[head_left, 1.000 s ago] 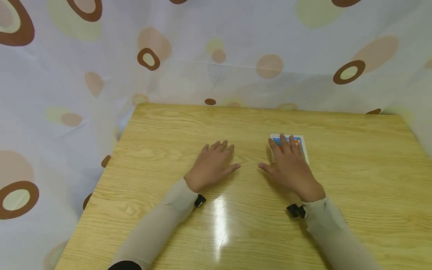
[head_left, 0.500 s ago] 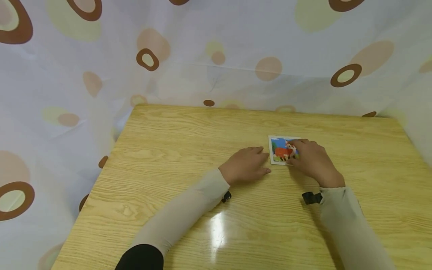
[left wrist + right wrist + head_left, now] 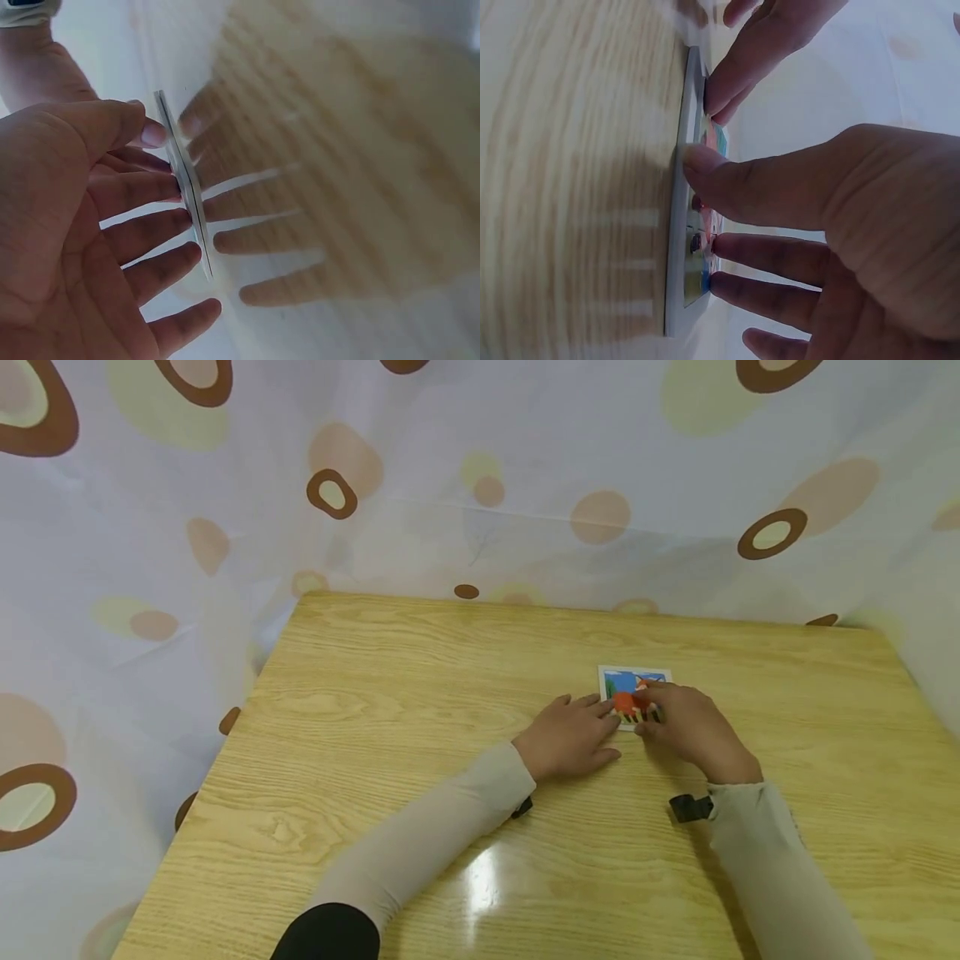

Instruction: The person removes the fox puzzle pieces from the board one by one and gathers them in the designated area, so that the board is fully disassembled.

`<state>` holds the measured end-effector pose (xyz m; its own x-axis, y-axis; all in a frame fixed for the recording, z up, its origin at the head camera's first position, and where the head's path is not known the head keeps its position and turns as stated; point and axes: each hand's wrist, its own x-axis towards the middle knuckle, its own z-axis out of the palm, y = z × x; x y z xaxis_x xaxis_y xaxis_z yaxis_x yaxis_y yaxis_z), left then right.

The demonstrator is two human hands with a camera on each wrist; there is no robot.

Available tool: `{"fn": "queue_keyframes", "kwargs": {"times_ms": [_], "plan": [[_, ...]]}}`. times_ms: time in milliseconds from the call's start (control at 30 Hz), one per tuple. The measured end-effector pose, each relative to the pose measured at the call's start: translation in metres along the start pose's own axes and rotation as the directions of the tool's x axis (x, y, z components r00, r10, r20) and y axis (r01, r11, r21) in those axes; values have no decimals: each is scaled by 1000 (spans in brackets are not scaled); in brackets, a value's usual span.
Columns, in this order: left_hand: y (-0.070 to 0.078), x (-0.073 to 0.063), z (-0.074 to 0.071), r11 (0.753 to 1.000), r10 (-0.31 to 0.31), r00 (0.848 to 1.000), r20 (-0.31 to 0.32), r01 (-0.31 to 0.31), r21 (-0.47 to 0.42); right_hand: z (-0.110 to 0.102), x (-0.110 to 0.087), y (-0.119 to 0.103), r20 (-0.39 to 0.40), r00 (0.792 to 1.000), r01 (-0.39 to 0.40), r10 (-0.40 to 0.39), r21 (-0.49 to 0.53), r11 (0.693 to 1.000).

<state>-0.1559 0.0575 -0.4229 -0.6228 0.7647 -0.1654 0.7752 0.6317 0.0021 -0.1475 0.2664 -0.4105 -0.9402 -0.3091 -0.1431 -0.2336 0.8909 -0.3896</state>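
Note:
A small square picture puzzle [image 3: 628, 682] with a pale frame and a fox-like animal on blue lies flat on the table. My left hand [image 3: 572, 737] reaches in from the left, fingers spread and fairly straight, fingertips over its lower left edge. In the right wrist view the thumb of my right hand [image 3: 802, 202] touches the near rim of the puzzle [image 3: 681, 259], while other fingertips touch the picture surface. Seen from the head, the right hand [image 3: 693, 728] covers the picture's right part. Edge-on in the left wrist view, the puzzle [image 3: 187, 180] looks thin and layered.
A wood-grain table [image 3: 420, 677] extends around the hands, with a light reflection near its front. Behind it and at the left hangs a white curtain [image 3: 420, 543] with brown and beige ovals. Dark wrist-worn devices [image 3: 690, 808] sit under the sleeves.
My left hand has moved right from the table to the puzzle's left edge. My right hand has shifted from lying across the puzzle to its right side, with thumb and fingers drawn closer together.

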Motion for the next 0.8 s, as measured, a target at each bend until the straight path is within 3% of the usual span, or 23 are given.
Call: {"fn": "queue_keyframes", "kwargs": {"times_ms": [300,533,800], "plan": [[-1,-10,-2,1000,-11,1000,-5,11,-2,7,-2,-4,-25,999,41,-42,-52,998],[-2,-20,-4,999,-37,999,21,37,11,12,-6,-22,-61,991,109,-116,-96,989],[0,-47,-5,999,-33,999,20,33,0,25,-17,-39,-102,978,164,-181,-159,974]]}}
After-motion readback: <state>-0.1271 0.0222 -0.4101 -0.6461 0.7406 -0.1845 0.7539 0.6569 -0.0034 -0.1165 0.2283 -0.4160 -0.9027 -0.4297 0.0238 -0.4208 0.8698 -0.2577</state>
